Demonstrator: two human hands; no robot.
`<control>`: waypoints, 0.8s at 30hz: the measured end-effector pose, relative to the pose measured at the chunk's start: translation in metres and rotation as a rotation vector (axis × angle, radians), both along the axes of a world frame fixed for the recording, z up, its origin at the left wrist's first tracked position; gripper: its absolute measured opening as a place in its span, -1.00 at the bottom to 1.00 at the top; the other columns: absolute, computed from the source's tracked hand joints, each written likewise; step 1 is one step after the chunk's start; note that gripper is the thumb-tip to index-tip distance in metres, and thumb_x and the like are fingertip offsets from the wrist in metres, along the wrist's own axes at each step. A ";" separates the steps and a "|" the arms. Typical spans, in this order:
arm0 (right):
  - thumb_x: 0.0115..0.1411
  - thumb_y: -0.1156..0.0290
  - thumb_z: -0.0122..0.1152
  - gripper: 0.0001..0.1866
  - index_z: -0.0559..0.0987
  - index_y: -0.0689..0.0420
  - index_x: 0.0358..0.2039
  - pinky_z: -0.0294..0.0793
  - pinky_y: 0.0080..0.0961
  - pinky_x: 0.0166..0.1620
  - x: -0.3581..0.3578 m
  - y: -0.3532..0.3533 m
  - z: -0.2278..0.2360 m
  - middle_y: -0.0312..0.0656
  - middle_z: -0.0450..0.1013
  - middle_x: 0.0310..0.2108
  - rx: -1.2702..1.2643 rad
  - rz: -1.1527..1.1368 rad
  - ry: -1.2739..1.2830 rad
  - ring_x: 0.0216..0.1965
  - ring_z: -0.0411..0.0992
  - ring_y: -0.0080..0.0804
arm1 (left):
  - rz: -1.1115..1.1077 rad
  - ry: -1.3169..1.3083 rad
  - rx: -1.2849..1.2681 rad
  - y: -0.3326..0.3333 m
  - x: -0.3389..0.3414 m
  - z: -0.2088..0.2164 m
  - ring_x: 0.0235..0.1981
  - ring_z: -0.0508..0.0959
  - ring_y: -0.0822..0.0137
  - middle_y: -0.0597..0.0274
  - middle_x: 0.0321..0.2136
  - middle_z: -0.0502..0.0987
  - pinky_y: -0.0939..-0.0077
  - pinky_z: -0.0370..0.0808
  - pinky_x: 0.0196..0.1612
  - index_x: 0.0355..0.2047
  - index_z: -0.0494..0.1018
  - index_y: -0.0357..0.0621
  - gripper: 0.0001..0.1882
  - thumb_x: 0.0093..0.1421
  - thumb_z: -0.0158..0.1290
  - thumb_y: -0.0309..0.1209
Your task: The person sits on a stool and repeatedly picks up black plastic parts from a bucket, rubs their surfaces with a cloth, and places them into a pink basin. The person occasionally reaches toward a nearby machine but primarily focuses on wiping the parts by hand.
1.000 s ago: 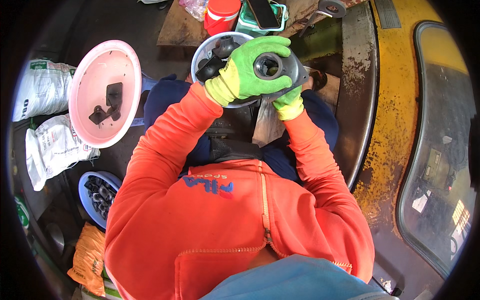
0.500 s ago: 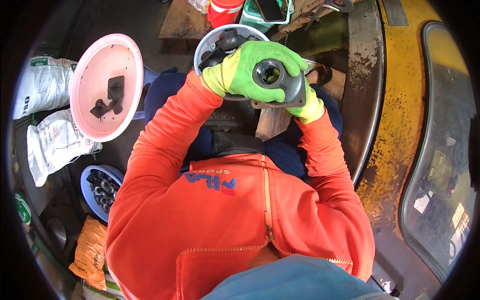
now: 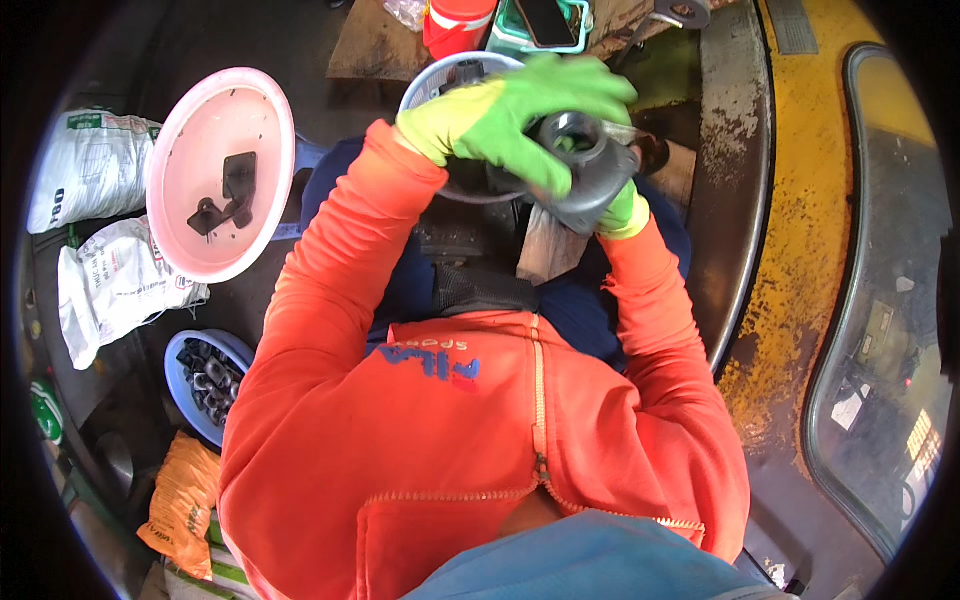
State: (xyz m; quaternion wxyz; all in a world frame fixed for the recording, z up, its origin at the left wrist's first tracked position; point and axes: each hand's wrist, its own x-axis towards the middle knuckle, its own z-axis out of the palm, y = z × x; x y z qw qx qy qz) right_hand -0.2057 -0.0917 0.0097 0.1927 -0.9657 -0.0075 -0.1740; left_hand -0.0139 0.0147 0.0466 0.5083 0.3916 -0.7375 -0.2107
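Observation:
In front of me is a black moulded part (image 3: 592, 190) with a round hollow collar and a wider, flared base, tilted so its opening faces up. My right hand (image 3: 625, 212), in a green-yellow glove, grips it from behind and below; most of those fingers are hidden by the part. Over its left side, my gloved left hand (image 3: 510, 115) is spread, thumb and fingers apart around the collar and somewhat blurred. Whether the left thumb touches the part I cannot tell. Beneath the left hand, a white basket (image 3: 410, 95) holds more black parts, partly covered.
A pink basin (image 3: 160, 180) with a few black pieces stands at left, beside white sacks (image 3: 95, 170). Below them are a blue bowl (image 3: 180, 395) of small dark pieces and an orange bag (image 3: 180, 510). A red bucket (image 3: 455, 30) and a phone (image 3: 545, 22) on a teal container lie beyond.
My left hand has loosened from around the collar, its fingers spreading and lifting. The black part has tilted and shifted slightly right and down in my right hand.

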 end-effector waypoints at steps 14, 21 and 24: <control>-0.05 0.31 0.34 -0.68 0.60 0.17 -0.27 0.52 -0.40 -0.24 0.021 0.018 0.027 -0.14 0.54 -0.33 0.144 -0.200 -0.302 -0.28 0.56 -0.22 | 0.292 0.360 -0.107 -0.008 -0.041 -0.035 0.07 0.49 0.15 0.10 0.01 0.52 0.29 0.44 0.11 -0.14 0.48 -0.10 -0.49 -0.13 0.41 -0.35; -0.13 0.31 0.37 -0.60 0.60 0.08 -0.21 0.52 -0.33 -0.19 0.019 0.016 0.041 -0.17 0.55 -0.27 0.023 -0.082 -0.187 -0.24 0.54 -0.17 | 0.164 0.410 -0.038 0.000 -0.039 -0.025 0.10 0.46 0.13 0.11 0.01 0.51 0.25 0.41 0.14 -0.13 0.48 -0.12 -0.51 -0.10 0.37 -0.40; -0.18 0.35 0.41 -0.47 0.57 0.02 -0.09 0.49 -0.32 -0.08 0.007 0.010 0.029 -0.24 0.52 -0.16 0.169 -0.021 -0.096 -0.11 0.49 -0.21 | 0.046 0.398 0.001 0.001 -0.035 -0.026 0.16 0.42 0.10 0.11 0.04 0.50 0.19 0.34 0.20 -0.10 0.48 -0.15 -0.51 -0.09 0.32 -0.42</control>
